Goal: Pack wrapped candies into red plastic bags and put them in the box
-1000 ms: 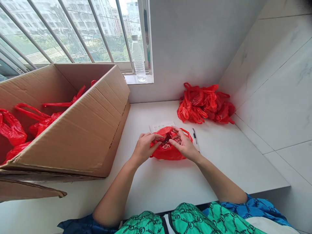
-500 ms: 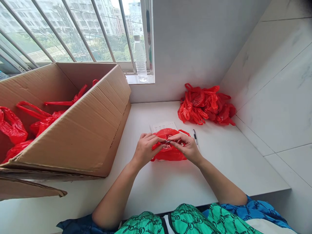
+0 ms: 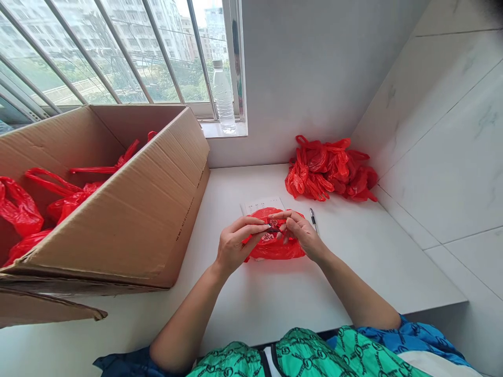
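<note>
A small red plastic bag [image 3: 275, 249] lies on the white counter [image 3: 283, 293] in front of me. My left hand [image 3: 234, 245] and my right hand [image 3: 301, 233] meet above it, fingers pinched together on a small dark red item [image 3: 272, 225] held between their tips just over the bag. What the item is I cannot make out. Under the bag's far edge lies a sheet of paper [image 3: 259, 204].
A big open cardboard box [image 3: 129, 209] with several red bags [image 3: 58, 193] fills the left side. A heap of red bags [image 3: 330, 168] lies at the back right by the tiled wall. A pen [image 3: 313, 219] lies right of my hands. A water bottle [image 3: 223, 94] stands on the window sill.
My hands came out of the bag's mouth and drew together above it, now pinching the small dark red item. The bag has sunk flatter on the counter.
</note>
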### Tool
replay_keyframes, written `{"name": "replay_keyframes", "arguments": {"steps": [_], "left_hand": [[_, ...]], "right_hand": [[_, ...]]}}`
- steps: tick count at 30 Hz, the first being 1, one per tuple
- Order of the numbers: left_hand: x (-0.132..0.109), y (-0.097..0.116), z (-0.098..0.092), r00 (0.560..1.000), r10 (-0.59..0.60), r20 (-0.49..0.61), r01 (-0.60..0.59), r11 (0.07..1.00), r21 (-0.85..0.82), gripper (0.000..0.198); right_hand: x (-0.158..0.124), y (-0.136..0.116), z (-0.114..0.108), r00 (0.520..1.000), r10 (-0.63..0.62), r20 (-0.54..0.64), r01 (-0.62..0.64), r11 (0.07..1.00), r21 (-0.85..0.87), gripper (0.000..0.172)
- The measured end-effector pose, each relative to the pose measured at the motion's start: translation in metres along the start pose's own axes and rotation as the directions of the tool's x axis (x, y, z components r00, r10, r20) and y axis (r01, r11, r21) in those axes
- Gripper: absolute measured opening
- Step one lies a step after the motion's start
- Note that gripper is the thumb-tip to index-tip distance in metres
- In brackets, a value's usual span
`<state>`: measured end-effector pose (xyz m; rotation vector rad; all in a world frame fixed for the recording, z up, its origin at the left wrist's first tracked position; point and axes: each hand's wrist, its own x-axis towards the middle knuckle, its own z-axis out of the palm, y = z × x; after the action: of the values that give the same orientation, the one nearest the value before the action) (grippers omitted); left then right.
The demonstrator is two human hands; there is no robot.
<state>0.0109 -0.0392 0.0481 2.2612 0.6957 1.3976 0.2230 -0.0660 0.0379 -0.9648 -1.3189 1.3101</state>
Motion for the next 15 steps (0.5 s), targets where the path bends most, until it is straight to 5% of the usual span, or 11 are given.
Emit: {"name": "replay_keyframes", "arguments": {"steps": [4, 11, 15], "left_hand": [[-0.0008, -0.0048, 0.0008, 0.998, 0.045, 0.037, -0.046, 0.999, 0.023, 0.022], [-0.0006, -0.0022, 0.0003, 0.946, -0.316, 0.076, 0.321, 0.945, -0.058, 0.026], [-0.001, -0.0028, 0.0008, 0.933, -0.355, 0.062, 0.358, 0.933, -0.04, 0.025]], "right_hand": [[0.001, 0.0014, -0.0021, 0.986, 0.155, 0.067, -0.16, 0.984, 0.082, 0.041], [0.0022, 0.0049, -0.0048, 0.994, 0.091, -0.057, -0.087, 0.993, 0.075, 0.038], [0.0006, 0.0021, -0.0079, 0.998, 0.056, 0.009, -0.056, 0.998, 0.01, 0.032]]}}
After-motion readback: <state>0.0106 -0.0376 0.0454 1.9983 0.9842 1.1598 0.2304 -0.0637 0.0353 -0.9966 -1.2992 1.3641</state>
